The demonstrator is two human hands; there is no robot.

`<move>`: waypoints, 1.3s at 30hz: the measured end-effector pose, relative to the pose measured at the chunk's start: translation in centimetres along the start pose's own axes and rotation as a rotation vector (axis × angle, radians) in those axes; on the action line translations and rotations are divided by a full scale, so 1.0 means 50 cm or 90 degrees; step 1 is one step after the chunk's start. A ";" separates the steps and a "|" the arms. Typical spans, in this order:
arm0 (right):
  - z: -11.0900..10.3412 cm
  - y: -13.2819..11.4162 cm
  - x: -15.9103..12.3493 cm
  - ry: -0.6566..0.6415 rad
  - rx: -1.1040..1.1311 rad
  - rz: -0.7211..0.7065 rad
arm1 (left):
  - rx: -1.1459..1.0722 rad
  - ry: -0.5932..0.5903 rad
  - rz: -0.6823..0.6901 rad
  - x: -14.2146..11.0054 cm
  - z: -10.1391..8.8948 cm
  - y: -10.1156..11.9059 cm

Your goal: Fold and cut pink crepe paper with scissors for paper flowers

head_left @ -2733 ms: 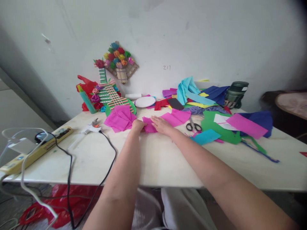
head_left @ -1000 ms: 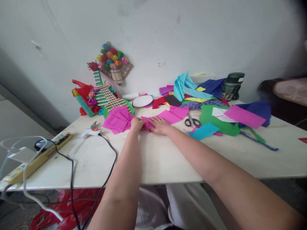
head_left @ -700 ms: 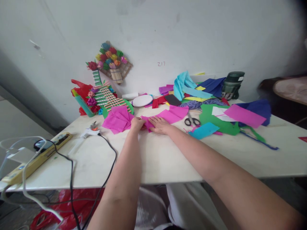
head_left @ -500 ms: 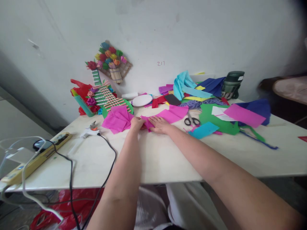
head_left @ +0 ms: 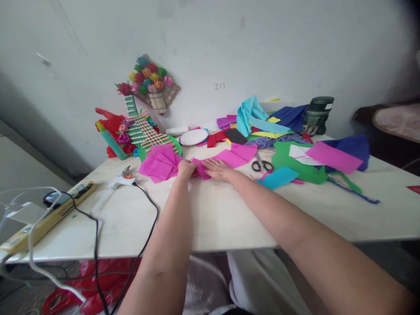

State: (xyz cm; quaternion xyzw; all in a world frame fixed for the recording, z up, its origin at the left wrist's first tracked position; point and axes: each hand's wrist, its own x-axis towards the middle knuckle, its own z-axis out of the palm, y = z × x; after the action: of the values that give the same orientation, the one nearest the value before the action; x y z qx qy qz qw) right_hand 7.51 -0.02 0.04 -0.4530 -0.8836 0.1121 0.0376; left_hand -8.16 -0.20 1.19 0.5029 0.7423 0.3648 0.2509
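Observation:
Bright pink crepe paper lies across the middle of the table, partly beneath my hands. My left hand is closed on the near edge of a small pink piece, its fingers bent around it. Flat beside it, my right hand presses the same paper down with its fingers stretched out. To the left rest several overlapping pink sheets. Black-handled scissors lie right of my right hand, close to a light blue paper piece. My palms hide part of the pink paper.
At the left stand a stick-and-paper guitar, a glue bottle, a glue gun with its cord and a power strip. Behind are a white disc and a phone. Green paper and a dark bottle are rightward.
Both hands stay on the pink paper in nearly the same place. The whole view has shifted very slightly; nothing else visibly moves.

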 end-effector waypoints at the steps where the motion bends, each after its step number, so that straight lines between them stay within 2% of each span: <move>1: 0.001 0.001 0.001 0.004 -0.002 0.001 | 0.009 0.003 0.005 0.002 0.000 -0.001; 8: 0.004 -0.001 0.003 0.014 -0.037 -0.001 | 0.033 0.013 0.014 0.004 0.002 -0.002; 17: 0.003 0.001 0.003 0.011 -0.048 -0.012 | -0.101 -0.020 -0.009 -0.010 0.007 0.006; 24: 0.005 0.002 0.003 0.020 -0.059 -0.022 | -0.121 -0.014 -0.007 -0.019 0.013 0.015; 29: 0.004 -0.001 0.002 0.037 -0.061 -0.024 | -0.189 -0.073 -0.048 -0.024 0.013 0.023; 33: -0.007 -0.013 -0.006 0.008 -0.048 0.022 | -0.237 -0.135 -0.091 -0.023 0.009 0.030; 36: -0.014 -0.019 -0.009 0.000 -0.043 0.033 | -0.217 -0.145 -0.108 -0.020 0.009 0.031; 39: -0.013 -0.018 -0.007 -0.006 -0.038 0.032 | -0.171 -0.132 -0.078 -0.018 0.013 0.027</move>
State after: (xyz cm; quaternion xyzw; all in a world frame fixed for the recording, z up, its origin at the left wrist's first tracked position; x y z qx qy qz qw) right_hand 7.11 -0.72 0.91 -0.4756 -0.8750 0.0889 0.0173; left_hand -6.58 -0.53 1.85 0.4538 0.6861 0.3909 0.4129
